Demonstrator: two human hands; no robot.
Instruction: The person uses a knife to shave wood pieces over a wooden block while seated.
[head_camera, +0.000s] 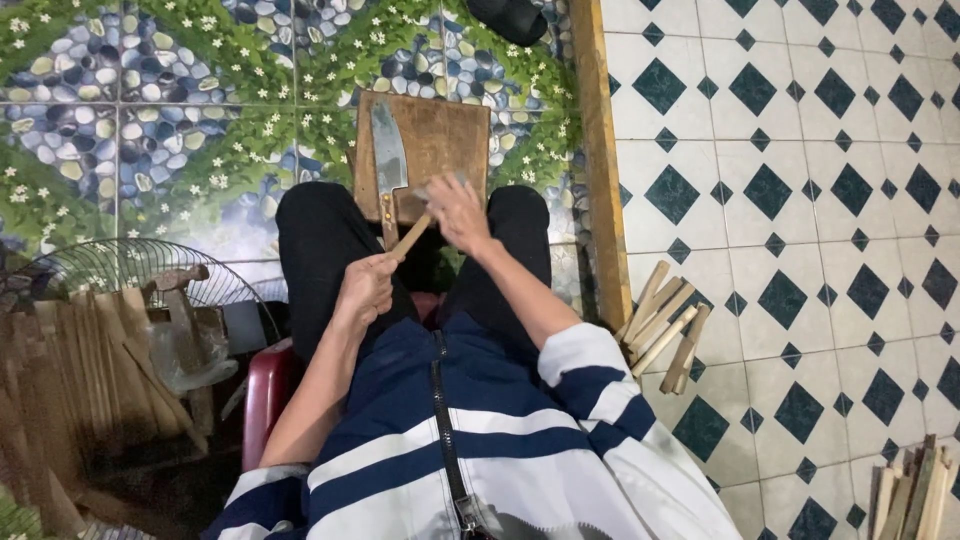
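Observation:
I sit on a red stool with my knees apart. My left hand (366, 287) is closed around the lower end of a short bamboo stick (411, 238). My right hand (456, 208) pinches the stick's upper end, just over the near edge of a brown wooden chopping board (440, 140) on the floor between my knees. A cleaver (389, 160) with a wooden handle lies flat on the board's left side, blade pointing away from me.
A pile of cut bamboo sticks (664, 330) lies on the diamond-patterned tiles to my right. More sticks (915, 495) sit at the bottom right corner. A wire fan guard (120, 270) and upright bamboo strips (70, 380) stand on my left. A wooden threshold (600, 160) divides the floors.

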